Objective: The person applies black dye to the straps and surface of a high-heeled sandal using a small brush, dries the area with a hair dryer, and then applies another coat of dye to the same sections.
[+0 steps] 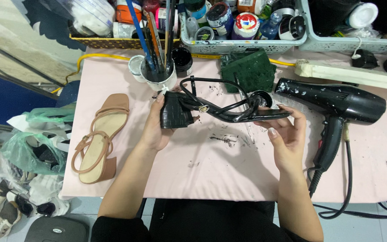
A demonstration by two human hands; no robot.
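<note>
Above the middle of the pink desk [229, 170] a glossy black sandal [211, 107] is clasped, heel in the left hand [155, 127], toe in the right hand [287, 132], seemingly fully painted, while the tan sandal [98, 139] near the left edge is unpainted.

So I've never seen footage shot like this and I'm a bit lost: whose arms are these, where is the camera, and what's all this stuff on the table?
The camera sits on a person's head and looks down, so the two bare arms coming up from the bottom are that person's own. The left hand grips the block heel of a glossy black strappy sandal, and the right hand supports its toe end. They hold it above a pale pink table smeared with black paint. On the table lie a matching tan strappy sandal at the left, a paint-spattered black hair dryer at the right, a white cup of brushes and a dark green sponge block. Baskets of paint jars line the far edge.
</note>
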